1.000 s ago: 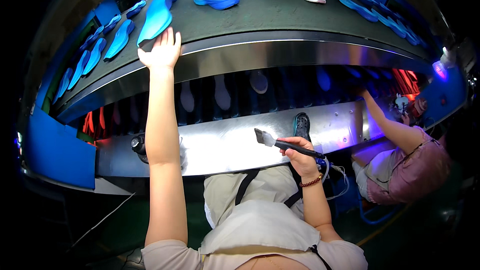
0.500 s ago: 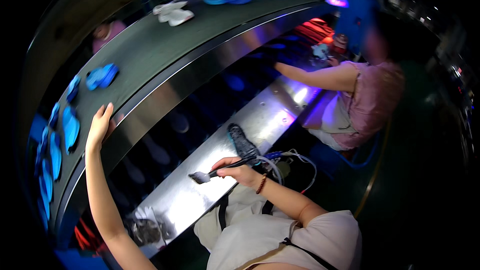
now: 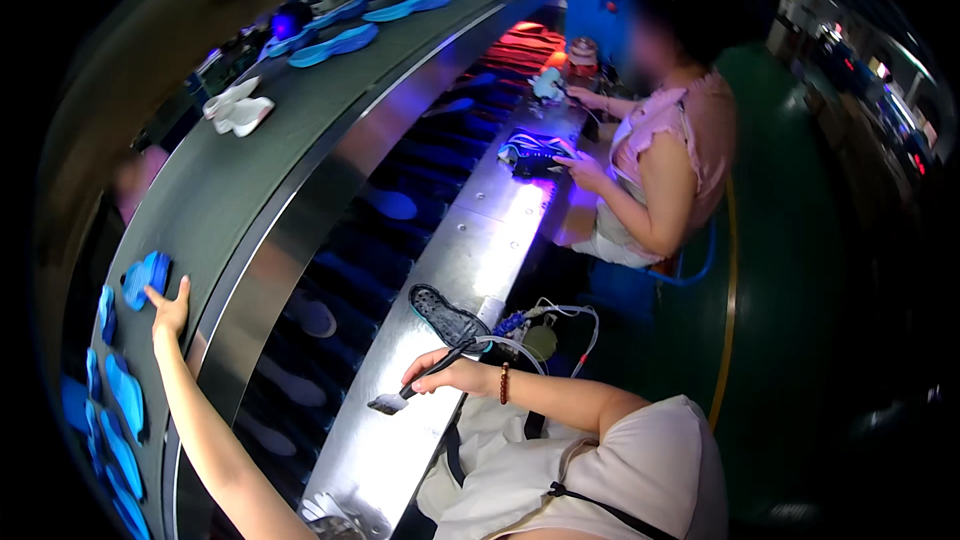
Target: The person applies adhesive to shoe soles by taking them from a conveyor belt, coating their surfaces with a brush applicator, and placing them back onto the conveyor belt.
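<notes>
Shoe sole (image 3: 148, 275), bright blue, contoured

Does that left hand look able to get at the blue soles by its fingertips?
Most likely yes: the left hand is spread open at the edge of the blue soles, seems to hold nothing, and no other thing lies between. Whether it touches them is hard to tell.

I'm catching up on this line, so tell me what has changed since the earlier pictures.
The view has turned right. The left hand has gone from a long blue sole to the pair of blue soles on the belt. The co-worker's left hand has come out from under the belt and is now at a dark shoe on the bench. Unchanged: the right hand holds the brush.
</notes>
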Demonstrator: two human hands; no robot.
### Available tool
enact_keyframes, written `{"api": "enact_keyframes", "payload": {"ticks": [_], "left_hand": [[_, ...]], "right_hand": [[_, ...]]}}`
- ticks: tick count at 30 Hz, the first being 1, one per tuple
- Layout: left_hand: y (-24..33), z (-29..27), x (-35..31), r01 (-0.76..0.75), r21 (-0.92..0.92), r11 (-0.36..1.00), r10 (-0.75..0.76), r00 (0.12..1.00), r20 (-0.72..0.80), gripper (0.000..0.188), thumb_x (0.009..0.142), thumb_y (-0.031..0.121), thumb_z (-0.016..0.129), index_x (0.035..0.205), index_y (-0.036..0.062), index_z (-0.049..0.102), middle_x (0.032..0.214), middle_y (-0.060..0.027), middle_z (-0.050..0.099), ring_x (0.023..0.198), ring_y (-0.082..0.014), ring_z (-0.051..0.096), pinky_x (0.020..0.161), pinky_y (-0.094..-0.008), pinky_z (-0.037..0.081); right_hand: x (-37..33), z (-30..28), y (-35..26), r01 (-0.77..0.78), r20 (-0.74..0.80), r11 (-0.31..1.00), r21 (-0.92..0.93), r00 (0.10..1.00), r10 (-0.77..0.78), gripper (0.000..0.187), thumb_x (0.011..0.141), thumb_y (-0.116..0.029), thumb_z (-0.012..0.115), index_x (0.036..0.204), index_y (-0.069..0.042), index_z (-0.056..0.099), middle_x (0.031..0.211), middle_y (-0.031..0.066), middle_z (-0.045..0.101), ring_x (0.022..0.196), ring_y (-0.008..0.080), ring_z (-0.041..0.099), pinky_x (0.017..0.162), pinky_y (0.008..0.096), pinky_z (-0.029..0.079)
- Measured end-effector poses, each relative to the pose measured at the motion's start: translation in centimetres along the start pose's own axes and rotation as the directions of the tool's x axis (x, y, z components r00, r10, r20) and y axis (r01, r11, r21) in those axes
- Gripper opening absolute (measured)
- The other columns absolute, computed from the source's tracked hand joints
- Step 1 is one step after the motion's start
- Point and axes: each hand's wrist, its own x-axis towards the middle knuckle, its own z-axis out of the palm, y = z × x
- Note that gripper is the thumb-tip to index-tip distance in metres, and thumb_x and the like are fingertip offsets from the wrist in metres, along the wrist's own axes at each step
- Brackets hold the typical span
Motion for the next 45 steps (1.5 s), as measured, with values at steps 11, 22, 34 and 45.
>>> {"api": "enact_keyframes", "payload": {"ticks": [11,22,34,45], "left_hand": [[2.4,-1.7,0.8,0.236,0.38,0.894,-0.051,0.898,-0.438,0.066,0.08,0.063,0.038,0.128,0.0184,0.039,0.127,-0.0165,0.04,0.113,-0.037,0.044,0.09,-0.0514,0.037],[0.1,-2.5,1.1,-0.203,0.31,0.929,0.33,0.831,-0.447,0.052,0.09,0.044,0.036,0.111,-0.0007,0.053,0.097,-0.0231,0.06,0.089,-0.0367,0.058,0.075,-0.0432,0.047],[0.0,-0.9,-21.3,-0.503,-0.045,0.863,0.125,0.299,-0.946,0.022,0.086,0.014,0.049,0.098,-0.0031,0.055,0.095,-0.0131,0.057,0.091,-0.0224,0.054,0.082,-0.0343,0.043],[-2.0,8.9,-34.9,0.151,-0.707,-0.691,0.302,0.949,-0.092,0.073,0.073,0.038,0.062,0.128,0.0002,0.034,0.117,-0.0241,0.049,0.11,-0.0365,0.048,0.091,-0.0507,0.041]], "right_hand": [[0.3,0.0,0.0,0.054,0.051,0.998,-0.014,0.997,-0.053,0.019,0.075,-0.009,0.063,0.092,-0.002,0.063,0.081,0.0036,0.062,0.068,0.0068,0.054,0.06,0.0201,0.044],[-0.7,1.4,-0.8,0.137,0.014,0.989,-0.059,0.991,-0.137,0.019,0.075,-0.012,0.062,0.091,-0.002,0.064,0.08,0.0035,0.062,0.067,0.0067,0.054,0.059,0.021,0.044],[-0.5,-1.3,-1.4,0.076,-0.068,0.993,0.094,0.995,-0.069,0.018,0.08,-0.007,0.059,0.094,0.002,0.061,0.082,0.0064,0.062,0.071,0.0104,0.058,0.066,0.0227,0.048],[-1.8,0.2,-3.5,0.175,0.055,0.946,0.273,0.979,-0.197,0.027,0.08,0.0,0.056,0.106,0.004,0.053,0.102,0.0139,0.06,0.086,0.0169,0.06,0.08,0.0277,0.049]]}}
